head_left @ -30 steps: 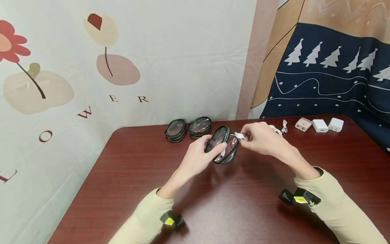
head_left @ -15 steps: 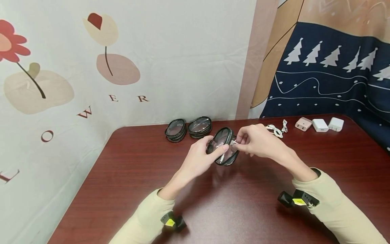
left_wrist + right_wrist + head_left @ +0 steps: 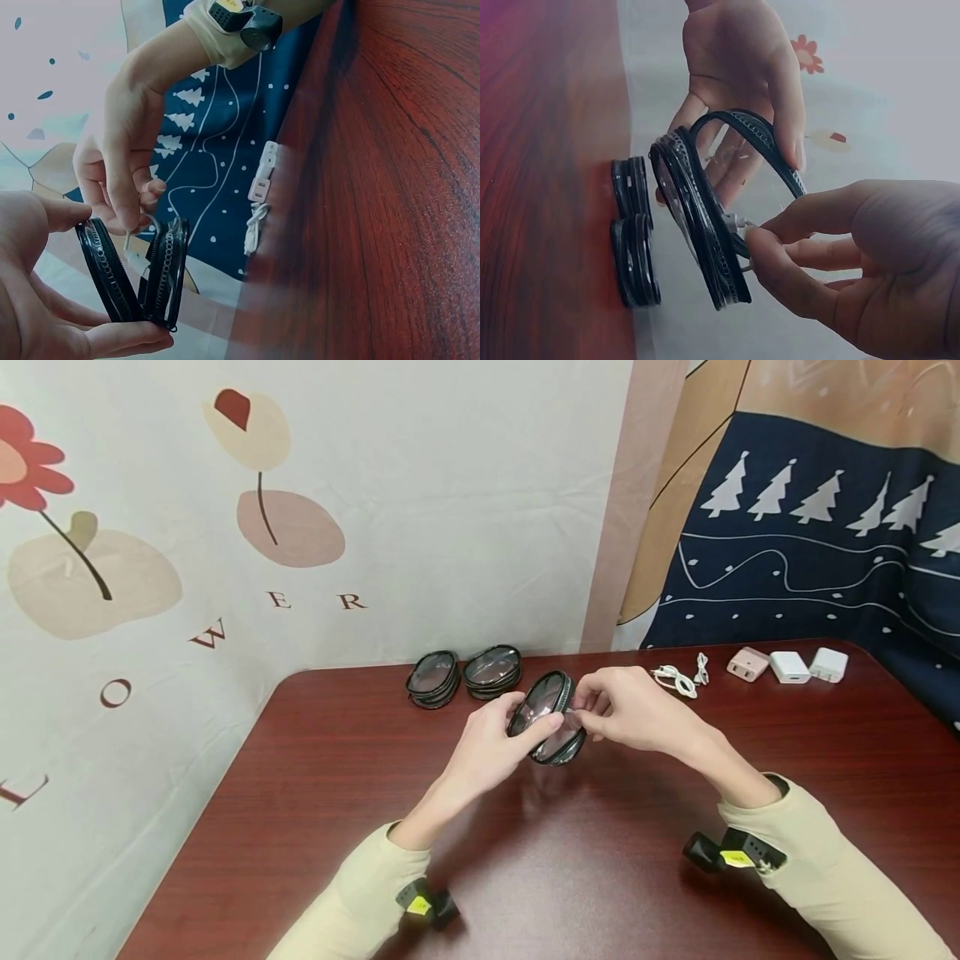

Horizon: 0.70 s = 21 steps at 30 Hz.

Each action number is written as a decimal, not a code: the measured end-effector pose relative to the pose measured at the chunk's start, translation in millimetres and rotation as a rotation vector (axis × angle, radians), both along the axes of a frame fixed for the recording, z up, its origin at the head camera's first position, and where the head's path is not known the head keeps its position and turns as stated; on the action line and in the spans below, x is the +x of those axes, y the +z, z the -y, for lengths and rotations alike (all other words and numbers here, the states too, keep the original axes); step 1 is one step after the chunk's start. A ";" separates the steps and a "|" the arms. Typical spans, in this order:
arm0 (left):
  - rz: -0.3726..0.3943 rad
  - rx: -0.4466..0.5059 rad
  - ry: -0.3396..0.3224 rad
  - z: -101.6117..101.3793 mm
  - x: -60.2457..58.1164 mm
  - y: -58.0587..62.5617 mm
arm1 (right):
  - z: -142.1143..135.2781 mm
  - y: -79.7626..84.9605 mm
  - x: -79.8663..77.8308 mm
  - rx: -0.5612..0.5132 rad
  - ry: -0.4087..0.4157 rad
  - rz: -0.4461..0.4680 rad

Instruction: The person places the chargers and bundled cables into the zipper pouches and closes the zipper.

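My left hand [image 3: 491, 737] grips a round clear pouch [image 3: 542, 702] with black zip edging, held above the table. The pouch gapes in a V, its two halves joined at the bottom, as the left wrist view shows. At its mouth my right hand [image 3: 637, 706] pinches a white cable [image 3: 129, 241] between thumb and fingertips. The cable's plug end [image 3: 735, 222] lies between the halves of the pouch. In the head view the pouch wall and fingers hide most of the cable.
Two more black-edged clear pouches [image 3: 432, 675] [image 3: 492, 668] lie at the table's back edge. At the back right lie white coiled cables [image 3: 681, 682], a pink charger [image 3: 747, 665] and two white chargers [image 3: 789, 667] [image 3: 828, 665]. Printed cloth hangs behind the dark red table [image 3: 337, 793].
My right hand has moved left and slightly down, bringing the white cable from beside the pouch into its opening. My left hand holds the pouch almost still.
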<state>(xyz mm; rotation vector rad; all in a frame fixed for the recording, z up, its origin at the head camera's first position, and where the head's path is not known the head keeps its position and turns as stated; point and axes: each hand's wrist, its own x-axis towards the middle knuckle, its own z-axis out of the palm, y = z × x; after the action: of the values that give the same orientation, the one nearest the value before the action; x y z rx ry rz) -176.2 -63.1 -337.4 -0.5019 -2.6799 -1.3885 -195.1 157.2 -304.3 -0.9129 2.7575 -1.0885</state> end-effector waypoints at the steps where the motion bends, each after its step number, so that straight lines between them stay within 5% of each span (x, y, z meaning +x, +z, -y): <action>1: 0.000 0.002 0.000 0.1 0.0 0.0 | 0.4 -0.3 -0.1 0.000 0.009 -0.002; 10: -0.012 0.006 0.014 0.1 -0.1 1.2 | 5.4 -5.1 -1.3 0.046 0.027 -0.126; 21: 0.093 0.082 0.047 1.6 1.1 2.2 | 12.0 -13.2 -2.9 0.054 0.067 -0.171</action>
<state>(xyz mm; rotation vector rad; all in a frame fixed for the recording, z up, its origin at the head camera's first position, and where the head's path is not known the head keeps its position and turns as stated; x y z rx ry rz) -175.1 -64.6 -335.1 -0.3739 -2.6731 -1.5380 -198.0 145.2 -317.5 -1.1327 2.8495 -0.9630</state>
